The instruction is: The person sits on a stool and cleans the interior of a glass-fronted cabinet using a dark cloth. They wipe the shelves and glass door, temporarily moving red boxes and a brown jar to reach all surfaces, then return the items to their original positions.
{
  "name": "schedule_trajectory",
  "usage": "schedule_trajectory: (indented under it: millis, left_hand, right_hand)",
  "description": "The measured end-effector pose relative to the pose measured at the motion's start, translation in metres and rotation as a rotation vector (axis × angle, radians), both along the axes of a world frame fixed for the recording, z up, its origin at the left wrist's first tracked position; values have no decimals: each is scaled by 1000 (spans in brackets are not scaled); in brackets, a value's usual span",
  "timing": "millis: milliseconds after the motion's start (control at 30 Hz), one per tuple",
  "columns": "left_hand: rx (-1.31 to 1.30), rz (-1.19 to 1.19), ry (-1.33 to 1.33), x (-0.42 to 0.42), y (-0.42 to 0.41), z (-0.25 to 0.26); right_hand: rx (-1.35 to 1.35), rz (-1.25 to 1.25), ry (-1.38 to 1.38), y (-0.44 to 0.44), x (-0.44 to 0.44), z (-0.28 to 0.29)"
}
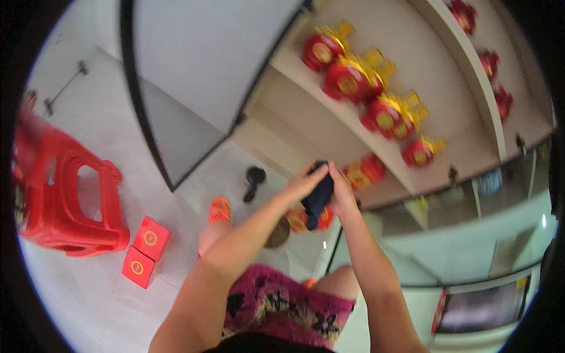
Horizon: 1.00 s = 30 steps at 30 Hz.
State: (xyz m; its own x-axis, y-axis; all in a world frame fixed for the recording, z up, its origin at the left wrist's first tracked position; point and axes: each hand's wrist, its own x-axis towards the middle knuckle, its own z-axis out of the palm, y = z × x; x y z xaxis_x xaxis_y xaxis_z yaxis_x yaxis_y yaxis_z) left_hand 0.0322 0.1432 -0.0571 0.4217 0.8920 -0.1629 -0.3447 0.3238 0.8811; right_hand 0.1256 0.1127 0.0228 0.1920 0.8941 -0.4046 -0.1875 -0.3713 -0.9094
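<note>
A dark navy cloth (pixel 318 198), bunched up, is held between my two hands in front of the open cabinet. My left hand (pixel 305 182) grips it from the left, thumb on top. On its other side my right hand (pixel 340 189) presses against the cloth, and the fingertips of both hands nearly meet at its upper end. Past the hands, several red ornaments with gold tops (pixel 348 79) stand on a cabinet shelf (pixel 318 88). A red-and-gold item (pixel 365 171) sits on the level below them; blur hides its details.
A black-framed glass door (pixel 176 132) stands open at upper left. On the floor are a red plastic stool (pixel 110 203), two red boxes (pixel 150 238), a black round object with a handle (pixel 255 176) and a brown round object (pixel 279 234). A glass surface (pixel 441 251) lies right.
</note>
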Motion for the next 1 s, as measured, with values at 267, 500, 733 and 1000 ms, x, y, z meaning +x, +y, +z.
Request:
schedule_trajectory:
  millis: [267,500,733,1000]
  left_hand:
    - [-44,-188,164,25,-37,-2]
    - [-187,171,101,4,-1,11]
    - [5,-82,291,51,-3,8]
    - [-5,51,422,65,38,-1]
  right_hand:
    - [4,143,366,-87,80,-31]
    - [-129,338,-884,-105,220,-100]
    - [-302,781,-1413,-70,206,-176]
    - [-332,831,-1470,-22,205,-223]
